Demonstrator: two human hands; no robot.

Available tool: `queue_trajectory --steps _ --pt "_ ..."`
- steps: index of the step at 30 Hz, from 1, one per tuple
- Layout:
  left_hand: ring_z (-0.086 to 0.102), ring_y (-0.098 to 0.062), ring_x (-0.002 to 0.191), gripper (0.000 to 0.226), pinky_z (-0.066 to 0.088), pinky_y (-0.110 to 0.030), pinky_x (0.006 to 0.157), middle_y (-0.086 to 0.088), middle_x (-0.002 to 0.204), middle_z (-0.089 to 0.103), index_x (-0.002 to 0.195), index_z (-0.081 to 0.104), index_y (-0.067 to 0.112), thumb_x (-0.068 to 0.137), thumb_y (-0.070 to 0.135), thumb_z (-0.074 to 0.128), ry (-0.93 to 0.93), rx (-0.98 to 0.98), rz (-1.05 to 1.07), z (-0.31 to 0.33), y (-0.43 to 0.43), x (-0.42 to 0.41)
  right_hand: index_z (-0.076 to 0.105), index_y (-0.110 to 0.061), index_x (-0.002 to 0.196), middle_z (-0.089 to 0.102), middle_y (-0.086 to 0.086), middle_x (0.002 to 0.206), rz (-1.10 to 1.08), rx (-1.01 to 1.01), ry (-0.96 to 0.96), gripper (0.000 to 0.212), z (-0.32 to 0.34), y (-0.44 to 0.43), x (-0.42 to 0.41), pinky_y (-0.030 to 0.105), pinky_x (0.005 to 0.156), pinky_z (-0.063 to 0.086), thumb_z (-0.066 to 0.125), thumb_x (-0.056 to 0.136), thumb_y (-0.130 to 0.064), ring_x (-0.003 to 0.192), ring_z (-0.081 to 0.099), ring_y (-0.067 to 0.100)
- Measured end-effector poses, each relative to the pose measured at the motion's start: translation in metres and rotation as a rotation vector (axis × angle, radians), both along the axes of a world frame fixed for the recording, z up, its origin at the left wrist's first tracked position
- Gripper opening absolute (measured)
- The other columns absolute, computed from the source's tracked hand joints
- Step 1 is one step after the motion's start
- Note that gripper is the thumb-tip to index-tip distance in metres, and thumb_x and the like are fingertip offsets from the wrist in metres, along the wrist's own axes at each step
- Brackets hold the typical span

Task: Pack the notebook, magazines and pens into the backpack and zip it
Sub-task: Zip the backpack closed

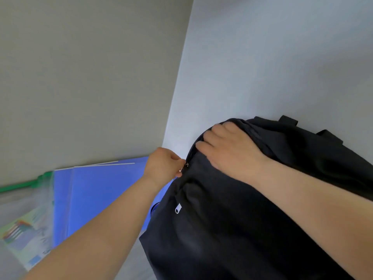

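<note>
Both forearms are bare and reach forward from the bottom of the view. The left hand (164, 164) is curled into a loose fist, thumb and fingertips pinched together in a tight grip on a small metal zipper pull (186, 165). The right hand (228, 147) lies palm down, fingers together and slightly bent, pressing flat on the black fabric backpack (232, 229), wrist straight.
</note>
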State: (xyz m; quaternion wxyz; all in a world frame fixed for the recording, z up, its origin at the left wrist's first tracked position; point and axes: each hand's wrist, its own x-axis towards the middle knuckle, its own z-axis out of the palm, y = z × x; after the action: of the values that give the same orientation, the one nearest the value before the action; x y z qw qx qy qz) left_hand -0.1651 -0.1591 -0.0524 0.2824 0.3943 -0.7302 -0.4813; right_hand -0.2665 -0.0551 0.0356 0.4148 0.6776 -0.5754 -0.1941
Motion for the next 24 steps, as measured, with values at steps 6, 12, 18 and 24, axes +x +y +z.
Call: queue_trajectory --steps 6,12,18,24 --pt "0.044 0.002 0.026 0.022 0.036 -0.005 0.032 0.011 0.027 0.053 0.057 0.062 0.009 0.078 0.013 0.064 0.175 0.259 -0.102 0.004 -0.006 0.009 0.05 -0.008 0.111 0.061 0.009 0.11 -0.198 0.148 -0.665 0.031 -0.051 -0.028 0.007 0.033 0.069 0.037 0.048 0.089 -0.03 0.1 0.058 0.029" --pt "0.055 0.007 0.066 0.018 0.037 0.005 0.054 0.016 0.08 0.061 0.097 0.068 0.017 0.08 0.012 0.062 0.187 0.058 -0.079 -0.014 -0.003 0.012 0.057 -0.004 0.105 0.064 0.012 0.109 -0.203 0.008 -0.888 0.025 -0.063 -0.029 0.002 0.038 0.078 0.045 0.04 0.094 -0.018 0.096 0.059 0.033" --pt "0.052 -0.017 0.106 0.021 0.024 -0.027 0.1 0.003 0.107 0.066 0.097 0.068 0.018 0.078 0.026 0.066 -0.021 -0.325 -0.043 -0.038 0.007 -0.012 0.058 -0.004 0.102 0.066 0.012 0.106 -0.178 -0.072 -0.916 0.028 -0.066 -0.026 0.009 0.037 0.077 0.046 0.037 0.095 -0.02 0.094 0.06 0.032" --pt "0.054 -0.004 0.084 0.012 0.023 -0.03 0.107 0.0 0.092 0.074 0.086 0.072 0.017 0.084 0.02 0.061 0.049 -0.291 0.018 -0.062 0.008 -0.007 0.059 0.002 0.1 0.066 0.02 0.102 -0.115 -0.483 -0.954 0.027 -0.017 -0.021 0.003 0.036 0.077 0.041 0.041 0.095 -0.018 0.094 0.061 0.035"
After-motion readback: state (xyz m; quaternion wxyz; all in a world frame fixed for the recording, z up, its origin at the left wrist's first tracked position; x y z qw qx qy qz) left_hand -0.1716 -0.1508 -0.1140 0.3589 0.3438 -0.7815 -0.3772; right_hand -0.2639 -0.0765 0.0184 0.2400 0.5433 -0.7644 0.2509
